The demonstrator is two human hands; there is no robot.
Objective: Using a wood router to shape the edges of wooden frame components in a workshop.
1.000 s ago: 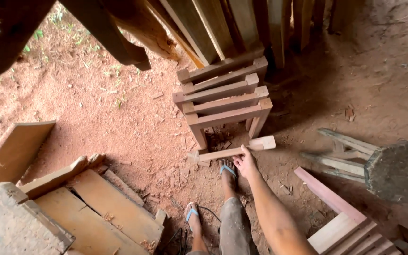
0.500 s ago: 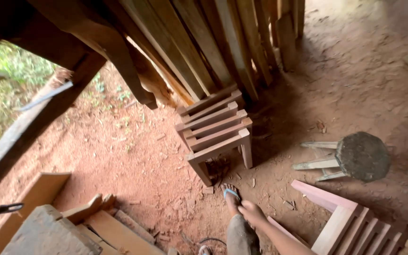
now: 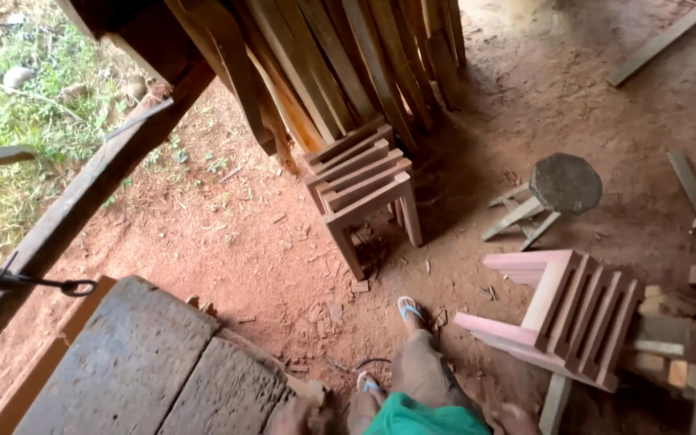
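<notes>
Only a sliver of my left hand (image 3: 298, 416) shows at the bottom edge, beside the corner of a weathered grey plank bench (image 3: 138, 362). My right hand (image 3: 517, 419) also peeks in at the bottom edge, close to a pinkish slatted wooden stool (image 3: 573, 310) that lies on its side. Both hands are cut off by the frame, so their fingers and anything in them are hidden. Ahead of my feet in blue-and-white sandals (image 3: 408, 308), a brown slatted stool (image 3: 362, 181) stands upright on the red dirt.
Long planks (image 3: 348, 64) lean in a row behind the brown stool. A small stool with a dark octagonal top (image 3: 564, 184) lies tipped to the right. Wood offcuts (image 3: 670, 338) are piled at the far right. A thick beam (image 3: 82, 201) slants on the left, with a metal hook (image 3: 74, 286) below it.
My right hand has pulled back from a short wooden piece on the ground by the brown stool. The view has risen and swung left; both hands now sit at the bottom edge.
</notes>
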